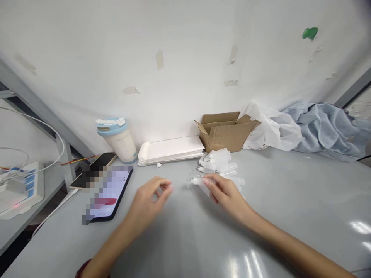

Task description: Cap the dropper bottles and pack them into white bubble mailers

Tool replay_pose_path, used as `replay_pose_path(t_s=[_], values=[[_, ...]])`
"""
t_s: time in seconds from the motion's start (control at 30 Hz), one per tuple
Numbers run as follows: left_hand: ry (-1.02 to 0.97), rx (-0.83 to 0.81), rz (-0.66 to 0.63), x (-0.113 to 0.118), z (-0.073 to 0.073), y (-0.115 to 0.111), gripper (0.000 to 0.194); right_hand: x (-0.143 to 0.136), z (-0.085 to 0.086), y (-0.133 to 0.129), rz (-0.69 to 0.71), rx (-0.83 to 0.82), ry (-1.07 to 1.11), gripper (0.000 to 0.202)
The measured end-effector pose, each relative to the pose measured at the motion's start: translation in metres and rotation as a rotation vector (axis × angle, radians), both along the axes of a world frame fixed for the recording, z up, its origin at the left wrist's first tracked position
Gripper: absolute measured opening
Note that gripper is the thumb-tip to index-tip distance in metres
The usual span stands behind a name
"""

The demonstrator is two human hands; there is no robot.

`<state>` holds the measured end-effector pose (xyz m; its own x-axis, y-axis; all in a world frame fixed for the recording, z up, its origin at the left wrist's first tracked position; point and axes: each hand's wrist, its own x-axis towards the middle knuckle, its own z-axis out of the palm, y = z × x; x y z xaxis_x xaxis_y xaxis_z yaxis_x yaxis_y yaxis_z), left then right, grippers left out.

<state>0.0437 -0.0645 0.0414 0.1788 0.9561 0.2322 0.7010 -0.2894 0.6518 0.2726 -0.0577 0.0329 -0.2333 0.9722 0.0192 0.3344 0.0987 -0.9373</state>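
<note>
My right hand (pixel 224 193) has its thumb and fingers closed on a small translucent plastic squeeze bottle (pixel 198 181), whose narrow tip points left. That bottle lies at the near side of a pile of similar bottles (pixel 218 158), with thin wire-like bits at their tips. To the left, my left hand (pixel 152 197) is raised over the table, apart from the bottles. Its fingers are curled, with thumb and index tips close together and nothing visible between them.
Behind the bottles stand an open cardboard box (pixel 226 135) and a stack of white envelopes (pixel 171 148). A lidded cup (pixel 120 143) and two phones, one lit (pixel 108 197) and one dark (pixel 95 168), are at left. A plastic bag (pixel 269 127) and blue cloth (pixel 327 127) lie at right.
</note>
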Motion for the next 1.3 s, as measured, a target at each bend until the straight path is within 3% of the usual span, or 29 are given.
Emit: replay_pose_path(t_s=[0.1,0.17,0.37,0.53,0.77,0.87,1.07,1.17,1.3], values=[[-0.027,-0.018,0.182,-0.022,0.005,0.016,0.026,0.006,-0.001,0.005,-0.056,0.321,-0.246,0.032],[0.066,0.0,0.211,-0.034,0.002,0.026,0.029,0.009,-0.006,0.008,-0.066,0.48,-0.393,0.032],[0.337,0.135,0.011,-0.041,-0.016,0.052,0.031,0.012,-0.018,0.013,-0.185,0.757,-0.828,0.028],[0.433,0.177,-0.109,-0.035,-0.019,0.076,0.027,0.009,-0.016,0.012,-0.236,0.855,-0.899,0.023],[0.515,0.176,-0.1,-0.036,-0.023,0.08,0.024,-0.006,-0.016,-0.002,-0.075,1.03,-0.848,0.019],[0.525,0.167,-0.073,-0.035,-0.028,0.077,0.023,-0.022,-0.016,-0.017,0.12,1.021,-0.765,0.02],[0.55,0.17,-0.024,-0.032,-0.028,0.074,0.025,-0.063,-0.014,-0.031,0.502,0.752,-0.708,0.023],[0.583,0.162,-0.007,-0.033,-0.027,0.074,0.025,-0.089,-0.01,-0.025,0.553,0.666,-0.753,0.029],[0.625,0.134,0.0,-0.037,-0.028,0.074,0.025,-0.122,-0.01,-0.016,0.53,0.69,-0.821,0.038]])
